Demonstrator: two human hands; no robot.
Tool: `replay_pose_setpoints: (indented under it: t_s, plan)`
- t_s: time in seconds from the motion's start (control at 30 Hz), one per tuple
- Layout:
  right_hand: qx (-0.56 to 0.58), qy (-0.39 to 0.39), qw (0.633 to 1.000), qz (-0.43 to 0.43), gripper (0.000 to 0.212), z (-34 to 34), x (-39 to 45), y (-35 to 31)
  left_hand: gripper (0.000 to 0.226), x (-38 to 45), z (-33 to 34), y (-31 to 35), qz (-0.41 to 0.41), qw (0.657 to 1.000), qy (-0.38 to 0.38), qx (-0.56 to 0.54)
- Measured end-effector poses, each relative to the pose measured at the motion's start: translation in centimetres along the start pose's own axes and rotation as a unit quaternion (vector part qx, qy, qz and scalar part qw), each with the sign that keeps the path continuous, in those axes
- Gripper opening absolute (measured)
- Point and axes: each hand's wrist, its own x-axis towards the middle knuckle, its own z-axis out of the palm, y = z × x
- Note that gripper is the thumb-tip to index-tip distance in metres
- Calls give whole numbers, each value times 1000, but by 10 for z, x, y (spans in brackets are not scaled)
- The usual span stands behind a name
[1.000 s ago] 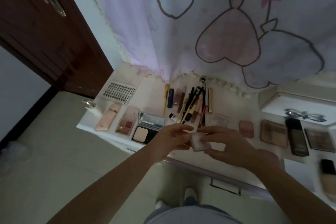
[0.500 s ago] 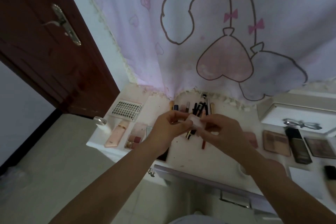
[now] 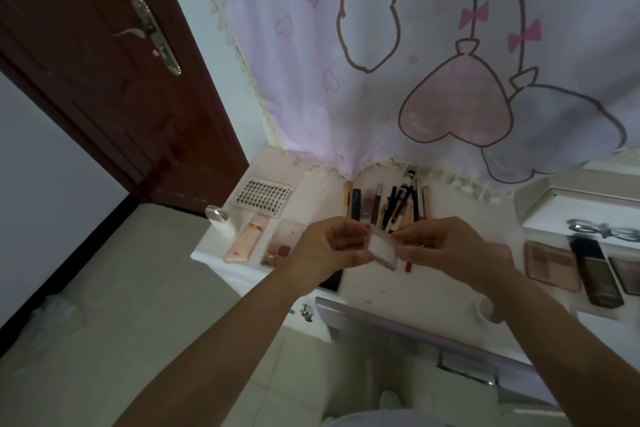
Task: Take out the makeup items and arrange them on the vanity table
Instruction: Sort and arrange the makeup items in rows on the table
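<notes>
Both hands [image 3: 391, 250] still pinch the small compact [image 3: 383, 250]; lifted higher.

Left hand [image 3: 329, 250] hides dark compact [image 3: 331, 282]; right-edge palette [image 3: 628, 274] cut off; bow handle [image 3: 604, 230] blurred.

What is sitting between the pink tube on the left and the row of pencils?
In the head view, a small eyeshadow palette lies between the pink tube and the pencils.
</notes>
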Motion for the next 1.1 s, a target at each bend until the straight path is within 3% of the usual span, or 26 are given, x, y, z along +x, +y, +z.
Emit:
replay_pose_setpoints:
  t_s: [0.1, 0.3, 0.43, 0.63, 1.1]
  plan:
    - [98, 0, 993, 60, 15, 5, 5, 9, 36, -4, -5, -17, -27, 1000, 9, -1]
    - [99, 0, 979, 176, 26, 35, 25, 46, 30, -11, -3, -69, -120, 988, 95, 25]
    - [72, -2, 966, 247, 20, 60, 34, 85, 28, -15, 2, -110, -184, 963, 142, 134]
    - [29, 22, 957, 289, 22, 79, 55, 113, 27, -4, 12, -139, -223, 933, 159, 232]
    - [32, 25, 937, 346, 25, 84, 81, 130, 17, 21, 14, -164, -241, 900, 242, 271]
